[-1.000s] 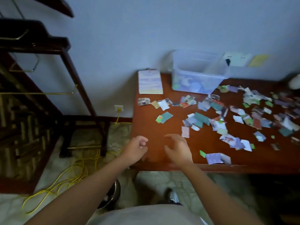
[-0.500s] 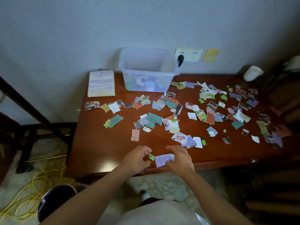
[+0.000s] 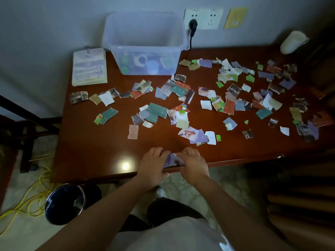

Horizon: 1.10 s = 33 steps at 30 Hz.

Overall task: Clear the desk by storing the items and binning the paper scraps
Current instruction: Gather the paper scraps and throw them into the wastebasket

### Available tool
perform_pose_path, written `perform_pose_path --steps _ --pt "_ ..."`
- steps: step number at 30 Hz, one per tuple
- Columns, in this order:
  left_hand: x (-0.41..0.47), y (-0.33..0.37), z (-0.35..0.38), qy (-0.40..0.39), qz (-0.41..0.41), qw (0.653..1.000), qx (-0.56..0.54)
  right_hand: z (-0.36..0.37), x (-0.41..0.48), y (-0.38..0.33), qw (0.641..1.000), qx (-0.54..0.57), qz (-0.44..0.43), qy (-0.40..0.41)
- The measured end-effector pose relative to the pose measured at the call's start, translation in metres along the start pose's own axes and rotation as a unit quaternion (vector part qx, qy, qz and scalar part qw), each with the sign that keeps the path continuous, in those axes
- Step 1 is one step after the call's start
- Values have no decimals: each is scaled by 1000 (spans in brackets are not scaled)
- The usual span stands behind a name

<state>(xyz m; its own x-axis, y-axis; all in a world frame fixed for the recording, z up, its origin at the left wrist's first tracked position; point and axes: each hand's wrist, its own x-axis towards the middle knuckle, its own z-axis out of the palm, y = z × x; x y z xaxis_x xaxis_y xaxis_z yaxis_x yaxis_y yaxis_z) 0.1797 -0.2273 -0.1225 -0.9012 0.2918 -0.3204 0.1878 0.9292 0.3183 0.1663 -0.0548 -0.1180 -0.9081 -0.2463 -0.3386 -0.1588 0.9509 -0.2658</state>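
Fingers around purple scrap, desk edge

Both bare forearms reach forward and converge at the near edge of the worktop. The left hand and right hand sit side by side there, knuckles up, curled fingers pinching one purple paper scrap between them.
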Motion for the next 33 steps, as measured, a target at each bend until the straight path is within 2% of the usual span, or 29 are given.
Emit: perform_pose_path --steps 6,16,21,29,33 --pt "16 5 3 39 2 999 24 -11 15 11 999 25 -31 7" --pt "31 6 -18 34 -24 998 -46 -24 29 12 980 163 107 44" --pt "38 7 -29 26 -52 996 -61 -23 20 13 976 196 89 43" --pt "25 -4 -37 67 -121 980 -142 -11 14 4 986 158 37 -23" --pt "17 -15 -32 69 -129 969 -199 -2 16 -2 989 127 73 -37"
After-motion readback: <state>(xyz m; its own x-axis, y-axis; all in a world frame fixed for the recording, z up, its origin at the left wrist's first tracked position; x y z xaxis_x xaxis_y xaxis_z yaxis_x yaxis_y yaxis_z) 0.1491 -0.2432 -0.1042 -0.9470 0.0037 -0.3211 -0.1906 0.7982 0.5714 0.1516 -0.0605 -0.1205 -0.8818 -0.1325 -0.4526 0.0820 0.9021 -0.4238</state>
